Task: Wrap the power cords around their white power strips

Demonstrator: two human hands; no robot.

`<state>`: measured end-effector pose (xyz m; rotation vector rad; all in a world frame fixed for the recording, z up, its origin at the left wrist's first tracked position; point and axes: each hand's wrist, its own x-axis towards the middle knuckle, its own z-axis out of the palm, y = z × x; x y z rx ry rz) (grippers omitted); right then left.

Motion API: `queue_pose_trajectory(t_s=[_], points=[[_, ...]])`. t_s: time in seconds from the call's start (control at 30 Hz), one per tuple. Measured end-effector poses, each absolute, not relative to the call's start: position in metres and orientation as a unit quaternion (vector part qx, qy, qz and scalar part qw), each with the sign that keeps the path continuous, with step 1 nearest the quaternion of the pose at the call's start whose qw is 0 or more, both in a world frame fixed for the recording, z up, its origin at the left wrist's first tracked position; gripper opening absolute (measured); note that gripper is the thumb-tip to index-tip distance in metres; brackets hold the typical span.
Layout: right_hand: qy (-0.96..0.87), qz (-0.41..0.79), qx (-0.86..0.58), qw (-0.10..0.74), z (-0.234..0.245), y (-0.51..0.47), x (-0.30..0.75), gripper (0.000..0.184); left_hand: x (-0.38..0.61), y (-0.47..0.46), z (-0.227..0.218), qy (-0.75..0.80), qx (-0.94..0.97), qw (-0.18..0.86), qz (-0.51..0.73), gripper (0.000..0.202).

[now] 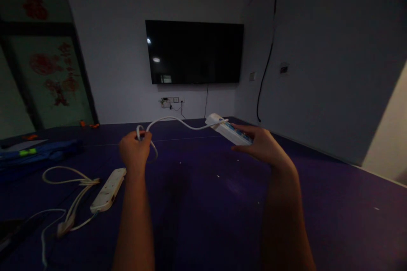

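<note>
My right hand point(259, 144) grips one end of a white power strip point(233, 132), which is held tilted above the purple table. A white cord point(176, 119) passes over the strip's far end and runs left in a wavy line. My left hand point(135, 148) is closed around that cord, and a loop of it sticks up and hangs beside the fingers. Below and left of my left hand, a second white power strip point(109, 190) lies on the table, next to its bundled white cable point(79, 194).
The purple table point(216, 211) has small white scraps on it. Blue cloth point(47, 152) with a bright green item lies at the far left. A black television point(195, 53) hangs on the wall ahead, above wall sockets point(173, 100). A black cable point(266, 72) dangles at the right.
</note>
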<state>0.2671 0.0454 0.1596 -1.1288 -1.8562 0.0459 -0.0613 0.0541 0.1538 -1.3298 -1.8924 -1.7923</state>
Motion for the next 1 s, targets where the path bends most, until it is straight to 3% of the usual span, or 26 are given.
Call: queue_pose_trajectory(t_s=[0.23, 0.33, 0.53, 0.73, 0.87, 1.0], points=[[-0.821, 0.146, -0.461, 0.303, 0.154, 0.043, 0.276, 0.063, -0.080, 0.047, 0.153, -0.644, -0.352, 0.146, -0.663, 0.031], [-0.841, 0.188, -0.417, 0.290, 0.157, 0.039, 0.274, 0.066, -0.089, 0.045, 0.150, -0.658, -0.331, 0.158, -0.657, 0.026], [-0.812, 0.248, -0.328, 0.415, 0.158, 0.040, 0.272, 0.069, -0.107, 0.044, 0.143, -0.703, -0.339, 0.144, -0.609, 0.023], [-0.712, 0.227, -0.301, 0.592, 0.157, 0.048, 0.265, 0.068, -0.114, 0.053, 0.137, -0.716, -0.420, 0.047, -0.555, 0.026], [-0.660, 0.208, -0.338, 0.638, 0.159, 0.053, 0.259, 0.067, -0.107, 0.060, 0.134, -0.697, -0.451, 0.016, -0.557, 0.028], [-0.628, 0.242, -0.381, 0.634, 0.157, 0.060, 0.258, 0.071, -0.101, 0.065, 0.133, -0.643, -0.417, 0.008, -0.643, 0.028]])
